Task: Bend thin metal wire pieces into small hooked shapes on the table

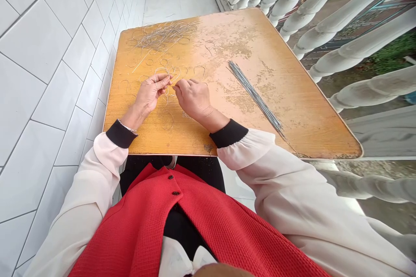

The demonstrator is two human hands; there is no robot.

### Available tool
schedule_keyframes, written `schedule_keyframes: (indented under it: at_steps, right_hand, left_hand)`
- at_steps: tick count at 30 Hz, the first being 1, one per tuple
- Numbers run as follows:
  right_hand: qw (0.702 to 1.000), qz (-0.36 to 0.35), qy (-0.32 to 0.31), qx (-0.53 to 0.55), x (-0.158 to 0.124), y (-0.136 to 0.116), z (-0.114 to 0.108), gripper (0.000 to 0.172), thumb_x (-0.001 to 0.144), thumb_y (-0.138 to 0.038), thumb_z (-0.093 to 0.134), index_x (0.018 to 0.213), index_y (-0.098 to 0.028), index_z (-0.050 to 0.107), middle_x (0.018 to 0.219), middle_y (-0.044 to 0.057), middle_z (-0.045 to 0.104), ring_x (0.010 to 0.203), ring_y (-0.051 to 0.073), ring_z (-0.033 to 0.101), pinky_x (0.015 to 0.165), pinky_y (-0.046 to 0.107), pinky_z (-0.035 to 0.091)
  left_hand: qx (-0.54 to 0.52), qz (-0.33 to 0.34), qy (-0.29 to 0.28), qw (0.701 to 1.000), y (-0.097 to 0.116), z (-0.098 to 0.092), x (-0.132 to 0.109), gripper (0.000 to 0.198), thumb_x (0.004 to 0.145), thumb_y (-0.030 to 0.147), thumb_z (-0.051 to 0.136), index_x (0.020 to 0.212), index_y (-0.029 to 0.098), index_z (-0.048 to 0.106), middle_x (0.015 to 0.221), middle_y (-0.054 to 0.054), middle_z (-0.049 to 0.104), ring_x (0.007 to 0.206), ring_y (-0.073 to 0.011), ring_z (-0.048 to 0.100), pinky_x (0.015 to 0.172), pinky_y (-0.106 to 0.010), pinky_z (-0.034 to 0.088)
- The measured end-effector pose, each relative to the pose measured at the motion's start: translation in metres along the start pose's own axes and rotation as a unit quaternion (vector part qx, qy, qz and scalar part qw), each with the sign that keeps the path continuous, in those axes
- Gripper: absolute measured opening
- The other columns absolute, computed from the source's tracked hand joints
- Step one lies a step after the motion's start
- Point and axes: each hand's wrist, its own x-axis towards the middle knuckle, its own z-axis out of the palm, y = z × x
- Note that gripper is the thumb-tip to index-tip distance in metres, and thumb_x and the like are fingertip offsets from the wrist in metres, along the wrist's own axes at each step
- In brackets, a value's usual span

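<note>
Above the near left part of the wooden table, my left hand pinches a thin wire bent into loops. Close to its right, my right hand is closed with the knuckles up, fingertips at the same wire. The loops stand up beyond the fingers, and part of the wire hangs below them. Several curved wire pieces lie scattered around the hands. Exactly where the right fingers grip is hidden by that hand.
A tangled pile of thin wires lies at the table's far left. On the right, a bundle of straight grey wires rests slantwise. The worn table stands between a white tiled wall and a white balustrade.
</note>
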Motion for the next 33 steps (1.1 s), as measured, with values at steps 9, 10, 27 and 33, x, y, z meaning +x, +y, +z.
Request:
schedule_keyframes:
  at_steps: [9, 10, 27, 33]
  right_hand:
    - [0.997, 0.051, -0.049, 0.028, 0.001, -0.014, -0.010, 0.030, 0.107, -0.032, 0.043, 0.101, -0.017, 0.068, 0.092, 0.014, 0.074, 0.087, 0.026, 0.068, 0.079, 0.035, 0.045]
    - [0.997, 0.046, -0.048, 0.026, 0.001, -0.014, -0.011, 0.030, 0.107, -0.033, 0.044, 0.103, -0.017, 0.069, 0.092, 0.013, 0.075, 0.086, 0.026, 0.068, 0.077, 0.035, 0.046]
    - [0.947, 0.125, -0.051, 0.291, 0.000, -0.009, -0.004, 0.011, 0.094, -0.022, 0.060, 0.093, -0.020, 0.071, 0.069, 0.001, 0.067, 0.062, 0.015, 0.058, 0.066, 0.030, 0.045]
    - [0.809, 0.255, -0.076, 0.525, 0.003, -0.008, -0.004, 0.016, 0.079, -0.007, 0.071, 0.092, -0.016, 0.070, 0.064, -0.004, 0.061, 0.058, 0.010, 0.054, 0.061, 0.025, 0.044]
  left_hand:
    - [-0.011, -0.004, -0.019, 1.000, -0.003, -0.003, 0.002, 0.012, 0.093, 0.009, 0.068, 0.084, 0.014, 0.073, 0.072, 0.004, 0.066, 0.062, -0.0013, 0.057, 0.060, -0.014, 0.042]
    - [-0.013, -0.007, -0.024, 1.000, -0.004, -0.003, 0.002, 0.010, 0.093, 0.010, 0.069, 0.084, 0.015, 0.073, 0.072, 0.003, 0.066, 0.063, -0.0015, 0.058, 0.060, -0.014, 0.042]
    - [-0.022, -0.043, -0.041, 0.998, -0.002, -0.009, 0.006, 0.008, 0.092, 0.012, 0.072, 0.084, 0.014, 0.072, 0.072, 0.004, 0.066, 0.064, -0.0013, 0.058, 0.064, -0.014, 0.043]
    - [-0.044, -0.032, 0.010, 0.998, 0.005, -0.013, 0.007, 0.006, 0.093, 0.016, 0.072, 0.087, 0.016, 0.071, 0.076, 0.005, 0.067, 0.062, 0.0001, 0.057, 0.060, -0.012, 0.042]
